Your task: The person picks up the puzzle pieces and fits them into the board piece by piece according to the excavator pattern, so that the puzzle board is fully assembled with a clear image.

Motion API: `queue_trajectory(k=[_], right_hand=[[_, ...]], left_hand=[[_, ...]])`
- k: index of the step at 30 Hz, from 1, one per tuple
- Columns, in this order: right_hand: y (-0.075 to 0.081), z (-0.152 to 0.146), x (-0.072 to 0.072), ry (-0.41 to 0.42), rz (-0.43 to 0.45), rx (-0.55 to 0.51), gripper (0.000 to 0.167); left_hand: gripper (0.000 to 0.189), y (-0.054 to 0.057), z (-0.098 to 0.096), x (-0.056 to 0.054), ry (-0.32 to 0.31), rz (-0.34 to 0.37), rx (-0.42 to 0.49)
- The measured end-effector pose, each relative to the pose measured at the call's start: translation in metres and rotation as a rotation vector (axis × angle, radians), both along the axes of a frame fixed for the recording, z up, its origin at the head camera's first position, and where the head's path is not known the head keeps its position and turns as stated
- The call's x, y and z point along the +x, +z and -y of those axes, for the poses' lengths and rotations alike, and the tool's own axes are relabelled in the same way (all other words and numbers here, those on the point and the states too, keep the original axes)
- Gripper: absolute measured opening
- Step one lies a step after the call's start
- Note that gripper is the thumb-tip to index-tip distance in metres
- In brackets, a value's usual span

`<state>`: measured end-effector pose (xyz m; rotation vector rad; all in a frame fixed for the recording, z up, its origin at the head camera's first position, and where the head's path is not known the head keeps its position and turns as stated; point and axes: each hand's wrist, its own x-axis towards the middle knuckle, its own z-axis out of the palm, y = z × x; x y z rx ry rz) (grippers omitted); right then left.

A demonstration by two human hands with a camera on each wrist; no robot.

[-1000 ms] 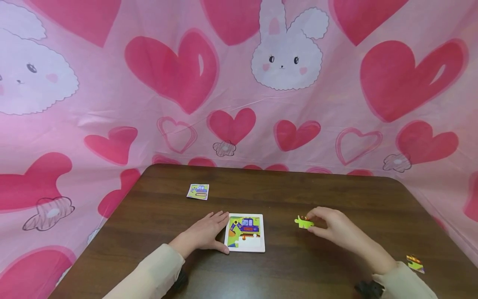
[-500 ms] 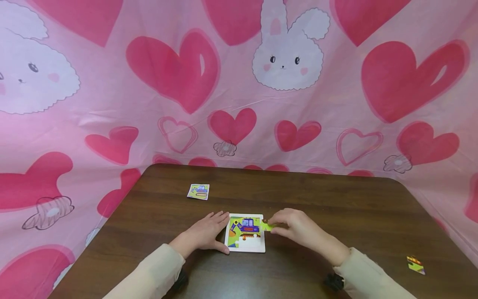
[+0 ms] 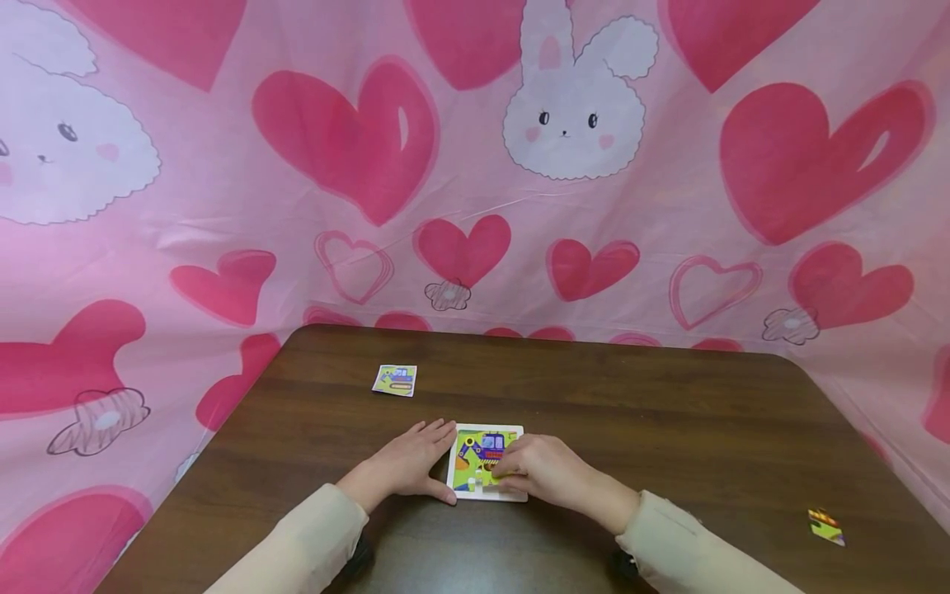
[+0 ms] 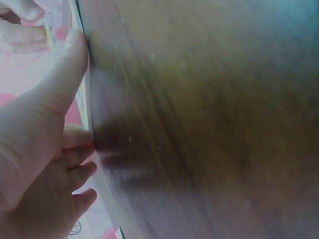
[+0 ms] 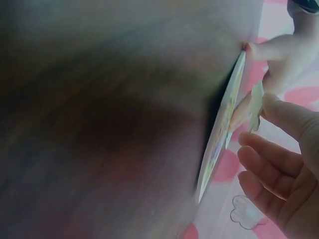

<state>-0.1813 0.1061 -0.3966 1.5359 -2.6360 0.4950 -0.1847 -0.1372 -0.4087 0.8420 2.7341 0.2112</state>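
A small jigsaw puzzle with a white frame (image 3: 490,427) and an excavator picture lies on the table in the head view. My left hand (image 3: 404,460) rests against its left side, fingers extended along the upper corner and thumb at the lower one. Over the lower right of the puzzle, my right hand (image 3: 547,472) pinches a puzzle piece between thumb and fingertips. That puzzle piece (image 5: 256,106) shows edge-on in the right wrist view, held above the board, and my fingers partly hide it in the head view.
Another puzzle piece (image 3: 826,526), green and orange, lies far to the right on the brown table (image 3: 668,396). A small excavator picture card (image 3: 395,380) lies behind my left hand. A pink curtain (image 3: 475,190) with hearts and rabbits hangs behind the table.
My right hand has carried the puzzle piece leftward from the right side of the table to over the puzzle's lower right. My left hand has stayed at the frame.
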Motion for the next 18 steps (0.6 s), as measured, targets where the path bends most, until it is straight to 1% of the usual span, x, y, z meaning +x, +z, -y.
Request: queue_trajectory(k=[5,13,18], right_hand=[[-0.003,0.006,-0.001,0.018,-0.038,0.036,0.011],[-0.006,0.014,0.000,0.024,-0.172,0.133,0.009],[-0.007,0.018,0.001,0.014,-0.205,0.174,0.008]], left_hand=[[0.095,0.000,0.000,0.000,-0.008,-0.004,0.000],[0.095,-0.001,0.000,-0.001,-0.001,-0.003,0.001],[0.094,0.000,-0.001,0.000,0.005,-0.002,0.007]])
